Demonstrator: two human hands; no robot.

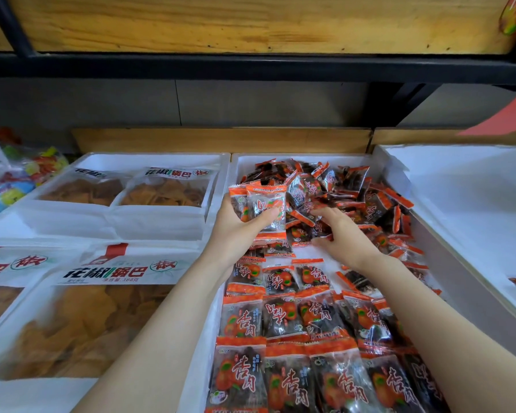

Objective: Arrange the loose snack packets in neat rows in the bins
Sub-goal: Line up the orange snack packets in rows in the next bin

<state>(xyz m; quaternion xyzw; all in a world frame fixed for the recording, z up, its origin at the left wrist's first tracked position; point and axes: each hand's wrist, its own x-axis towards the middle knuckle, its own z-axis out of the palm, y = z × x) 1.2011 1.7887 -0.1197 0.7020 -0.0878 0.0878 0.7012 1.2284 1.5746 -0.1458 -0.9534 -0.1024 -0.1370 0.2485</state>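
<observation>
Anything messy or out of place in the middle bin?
Yes. The far half of the middle bin is a jumbled heap of packets, tilted and overlapping, unlike the neat rows nearer the camera. Strays lie askew along its right side.

Head camera looks forward and down (wide-angle); close above the middle bin [310,160].

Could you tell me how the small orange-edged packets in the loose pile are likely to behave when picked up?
Probably light: the left hand holds a small stack of packets upright between thumb and fingers. Likely slippery, as the glossy film glints in the loose pile. They seem thin and pliable, since the laid rows overlap flat.
</observation>
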